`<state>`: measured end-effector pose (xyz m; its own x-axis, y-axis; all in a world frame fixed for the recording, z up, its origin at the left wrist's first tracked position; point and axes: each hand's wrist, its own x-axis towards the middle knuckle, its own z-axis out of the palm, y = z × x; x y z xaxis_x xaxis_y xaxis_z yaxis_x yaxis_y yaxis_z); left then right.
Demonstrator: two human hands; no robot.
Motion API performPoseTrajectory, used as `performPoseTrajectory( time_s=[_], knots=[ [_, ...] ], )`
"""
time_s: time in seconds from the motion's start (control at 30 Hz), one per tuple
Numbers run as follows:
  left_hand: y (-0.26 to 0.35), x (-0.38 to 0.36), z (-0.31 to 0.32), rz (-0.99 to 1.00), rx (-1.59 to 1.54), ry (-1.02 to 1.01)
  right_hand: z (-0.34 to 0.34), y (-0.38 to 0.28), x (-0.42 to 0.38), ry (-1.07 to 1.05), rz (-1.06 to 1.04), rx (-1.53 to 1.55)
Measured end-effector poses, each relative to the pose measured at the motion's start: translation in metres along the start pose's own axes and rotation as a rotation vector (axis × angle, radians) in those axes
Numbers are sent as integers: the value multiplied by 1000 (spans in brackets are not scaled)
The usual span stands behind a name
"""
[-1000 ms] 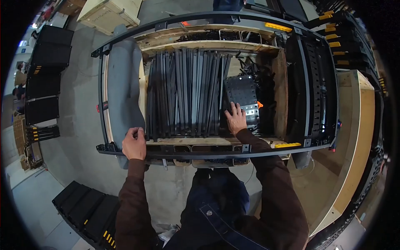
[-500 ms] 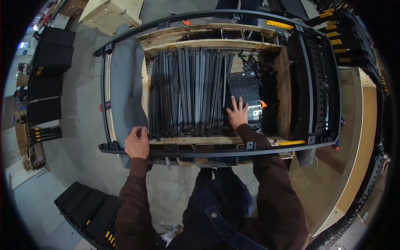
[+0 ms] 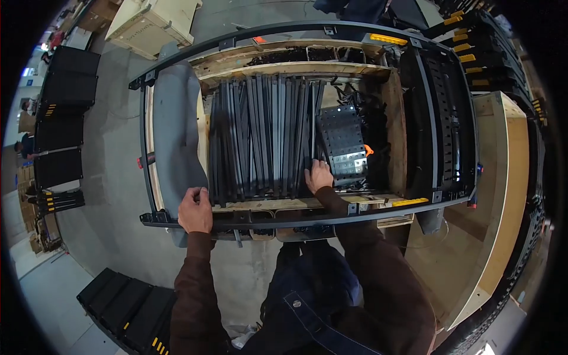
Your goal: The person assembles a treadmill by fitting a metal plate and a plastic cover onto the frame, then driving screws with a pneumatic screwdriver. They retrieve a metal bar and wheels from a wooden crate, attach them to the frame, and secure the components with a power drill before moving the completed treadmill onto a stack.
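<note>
My left hand (image 3: 195, 210) is closed at the lower end of a grey padded roll (image 3: 177, 127), beside the near rail of a dark metal frame (image 3: 260, 224). What its fingers hold, if anything, is hidden. My right hand (image 3: 320, 177) has its fingers curled at the lower right end of a row of long dark bars (image 3: 266, 136), which lie side by side in a wooden crate (image 3: 397, 133). Whatever sits between these fingers is hidden too. Just right of that hand, a perforated dark plate (image 3: 341, 139) lies in the crate, with an orange piece (image 3: 369, 150) at its edge.
Small bins of dark parts (image 3: 302, 231) line the crate's near side. A wooden box (image 3: 151, 26) stands at the upper left, and a large wooden crate (image 3: 500, 207) at the right. Black panels (image 3: 62, 124) are stacked at the left. A person's dark clothing shows at the top.
My right hand has moved left and down, off the perforated plate to the bar ends, and its fingers have curled. My left hand stays at the padded roll. The view has shifted slightly.
</note>
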<state>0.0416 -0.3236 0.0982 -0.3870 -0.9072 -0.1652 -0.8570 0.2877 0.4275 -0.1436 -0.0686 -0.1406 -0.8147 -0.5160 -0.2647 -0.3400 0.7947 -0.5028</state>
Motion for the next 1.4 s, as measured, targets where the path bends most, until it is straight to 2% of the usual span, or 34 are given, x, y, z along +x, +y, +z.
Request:
performPoseTrajectory(
  time_s=[0.1,0.2,0.3,0.4,0.53,0.6,0.63,0.7,0.73,0.9,1.1,1.17,1.2,1.23,1.27,1.4],
  knots=[
    [2,0,-1,18,52,9,24,-12,3,6,397,125],
    [4,-1,-2,9,57,-6,34,-11,8,80,504,134],
    [5,-1,-3,18,55,-3,43,-19,14,152,500,29],
    [2,0,-2,18,58,-18,43,-16,18,111,587,55],
    [1,0,-1,28,33,2,38,-11,25,138,580,21],
    [3,-1,-3,0,26,-19,38,-2,30,72,547,-5],
    [5,-1,-3,7,19,-3,32,-4,30,118,518,-38],
    [5,-2,-4,-4,29,-18,9,-4,44,-16,645,58],
    [4,-2,-3,-7,33,-7,9,3,46,-48,570,65],
    [4,-2,-3,4,25,-8,12,1,46,-142,567,118],
    [3,-4,-4,-1,26,-19,40,5,13,85,426,171],
    [8,-2,-5,16,-7,-6,33,-31,-5,184,412,265],
    [7,-3,-6,5,9,-10,39,-39,-11,29,443,215],
    [7,-4,-6,-3,20,-10,65,-34,-18,5,417,140],
    [9,-4,-7,2,26,-4,70,-40,-18,-31,531,131],
    [7,-6,-7,6,78,20,55,-39,-16,-142,488,145]
  ],
)
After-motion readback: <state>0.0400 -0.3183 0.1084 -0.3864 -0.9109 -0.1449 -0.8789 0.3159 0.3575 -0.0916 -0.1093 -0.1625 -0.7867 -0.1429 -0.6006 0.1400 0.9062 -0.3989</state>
